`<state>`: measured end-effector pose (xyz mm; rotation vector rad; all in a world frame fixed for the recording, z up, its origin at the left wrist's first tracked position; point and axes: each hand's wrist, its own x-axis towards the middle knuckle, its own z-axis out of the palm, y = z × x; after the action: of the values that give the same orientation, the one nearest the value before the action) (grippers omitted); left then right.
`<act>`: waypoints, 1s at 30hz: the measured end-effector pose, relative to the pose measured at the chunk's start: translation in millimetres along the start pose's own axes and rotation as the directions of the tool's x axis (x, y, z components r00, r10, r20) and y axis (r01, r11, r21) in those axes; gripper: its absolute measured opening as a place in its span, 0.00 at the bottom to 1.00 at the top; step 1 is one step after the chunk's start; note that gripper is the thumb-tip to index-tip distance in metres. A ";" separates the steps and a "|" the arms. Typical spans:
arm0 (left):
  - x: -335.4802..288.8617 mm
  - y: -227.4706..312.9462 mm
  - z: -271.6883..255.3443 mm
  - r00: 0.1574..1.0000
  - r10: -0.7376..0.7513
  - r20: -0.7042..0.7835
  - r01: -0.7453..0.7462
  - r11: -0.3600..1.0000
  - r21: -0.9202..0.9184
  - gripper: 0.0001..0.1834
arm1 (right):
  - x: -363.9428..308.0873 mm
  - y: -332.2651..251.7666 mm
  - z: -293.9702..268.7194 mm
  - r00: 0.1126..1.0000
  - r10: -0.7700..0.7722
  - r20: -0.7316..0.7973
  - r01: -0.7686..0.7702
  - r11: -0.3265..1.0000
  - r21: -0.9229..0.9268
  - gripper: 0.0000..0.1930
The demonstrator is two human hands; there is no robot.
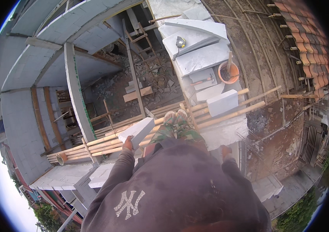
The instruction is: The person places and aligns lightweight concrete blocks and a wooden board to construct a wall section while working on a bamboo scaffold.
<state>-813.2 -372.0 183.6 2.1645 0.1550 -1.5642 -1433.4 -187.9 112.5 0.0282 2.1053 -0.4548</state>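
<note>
My left hand [128, 143] grips the near end of a pale grey, wedge-shaped piece of lightweight concrete block [138, 130], held in front of my left thigh above the bamboo poles. My right hand [225, 150] hangs low beside my right hip, near the edge of a whitish wall top [226, 133]; its fingers are too small to make out. Ahead on the right, a whole lightweight block [222, 103] lies across the bamboo poles [201, 113]. Farther on are a hammer [204, 81], an orange bucket [229, 72] of mortar with a handle standing in it, and a tape measure [180, 42] on stacked slabs [203, 58].
My feet [175, 118] stand on the bamboo platform, high up. Left of it drops a room with rubble [153, 81] and a wooden ladder [143, 40]. A concrete column [77, 89] rises at left. A tiled roof [311, 50] borders the right, with bare ground below.
</note>
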 end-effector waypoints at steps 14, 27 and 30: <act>12.3 14.4 20.7 0.992 0.033 0.118 -0.036 0.999 0.027 0.31 | 5.0 -14.0 10.8 0.994 0.030 0.107 -0.056 0.968 0.246 0.14; 33.9 1.1 16.4 0.964 0.011 0.265 -0.014 1.000 0.009 0.27 | 6.3 -54.5 -3.6 0.988 0.064 0.141 -0.101 0.957 0.273 0.13; 18.7 4.6 22.1 0.969 0.054 0.241 -0.066 0.997 0.042 0.27 | 9.7 -48.4 -2.0 0.988 0.075 0.134 -0.109 0.957 0.268 0.13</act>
<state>-824.3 -388.8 162.3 1.9765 -0.0277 -1.7949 -1449.8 -233.8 120.4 0.2535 1.8984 -0.6729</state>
